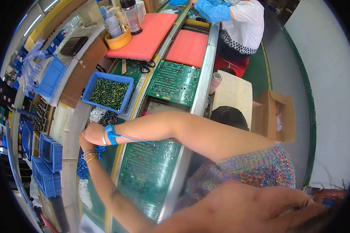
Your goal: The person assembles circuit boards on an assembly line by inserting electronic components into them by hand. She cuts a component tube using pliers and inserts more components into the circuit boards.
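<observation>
My right hand (94,133), with a blue strap and a bangle at the wrist, meets my left hand (85,143) over the parts ledge on the left. The right hand is curled closed; what it holds, if anything, is hidden. Most of my left hand's fingers are out of sight. Near my hands lie a pile of white parts (97,113), black leaded parts (109,118) and blue parts (82,167). Just beyond stands a blue bin (131,91) full of green-and-black cylindrical components (109,93). Below my right forearm is a green circuit board (149,167) on the line.
Another green circuit board (174,82) and a pink foam sheet (187,47) lie farther up the rail. Scissors (146,67) rest beside the bin. Bottles and a tape roll (119,39) stand on pink foam. A co-worker (243,25) sits at the far end; a cardboard box (274,116) stands right.
</observation>
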A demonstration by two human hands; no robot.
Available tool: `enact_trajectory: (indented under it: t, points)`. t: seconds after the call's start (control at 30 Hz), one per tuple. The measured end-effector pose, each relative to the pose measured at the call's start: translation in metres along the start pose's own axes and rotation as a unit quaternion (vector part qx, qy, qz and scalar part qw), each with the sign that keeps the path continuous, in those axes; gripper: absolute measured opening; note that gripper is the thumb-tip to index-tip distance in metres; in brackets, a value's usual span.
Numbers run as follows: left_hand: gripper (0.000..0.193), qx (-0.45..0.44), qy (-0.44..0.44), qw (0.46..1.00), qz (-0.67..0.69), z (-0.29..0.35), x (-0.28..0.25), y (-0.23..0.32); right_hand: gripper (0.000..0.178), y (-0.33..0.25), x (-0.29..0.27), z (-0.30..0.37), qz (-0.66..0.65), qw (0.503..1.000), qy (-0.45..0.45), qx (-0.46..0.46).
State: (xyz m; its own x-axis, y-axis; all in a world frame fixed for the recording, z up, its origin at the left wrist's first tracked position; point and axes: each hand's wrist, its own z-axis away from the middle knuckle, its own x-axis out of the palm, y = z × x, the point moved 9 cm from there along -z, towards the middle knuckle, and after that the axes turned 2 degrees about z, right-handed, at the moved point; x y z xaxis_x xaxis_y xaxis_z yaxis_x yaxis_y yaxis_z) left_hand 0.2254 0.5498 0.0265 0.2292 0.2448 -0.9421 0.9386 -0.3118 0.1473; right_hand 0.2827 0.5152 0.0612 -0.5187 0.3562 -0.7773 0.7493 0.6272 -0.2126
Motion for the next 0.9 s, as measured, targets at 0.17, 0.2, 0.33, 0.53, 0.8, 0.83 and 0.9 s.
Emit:
enact_trajectory:
  t: [0.17, 0.2, 0.33, 0.53, 0.8, 0.83, 0.9]
  points:
    - [0.01, -0.087, -0.034, 0.995, -0.021, 0.029, -0.011, -0.018, 0.015, -0.036, -0.095, 0.057, -0.101, 0.967, -0.204, -0.111]
    - [0.01, -0.105, -0.006, 0.993, -0.048, 0.019, -0.019, -0.011, 0.013, -0.024, -0.113, 0.069, -0.146, 0.969, -0.163, -0.11]
    - [0.013, -0.099, 0.032, 0.993, -0.055, 0.008, -0.054, 0.025, 0.009, 0.021, -0.161, 0.127, -0.288, 0.943, -0.144, -0.082]
    - [0.015, -0.126, 0.041, 0.991, -0.023, 0.044, -0.057, -0.017, 0.014, 0.047, -0.167, 0.186, -0.316, 0.923, -0.211, -0.055]
    - [0.018, -0.172, 0.078, 0.981, 0.055, 0.028, -0.055, 0.01, 0.01, 0.087, -0.201, 0.231, -0.405, 0.861, -0.271, 0.142]
    - [0.017, -0.167, 0.088, 0.98, 0.057, 0.028, -0.057, 0.017, 0.012, 0.086, -0.206, 0.228, -0.359, 0.895, -0.245, 0.1]
    - [0.015, -0.184, 0.079, 0.979, 0.044, 0.032, -0.053, 0.012, 0.014, 0.087, -0.202, 0.227, -0.352, 0.895, -0.258, 0.096]
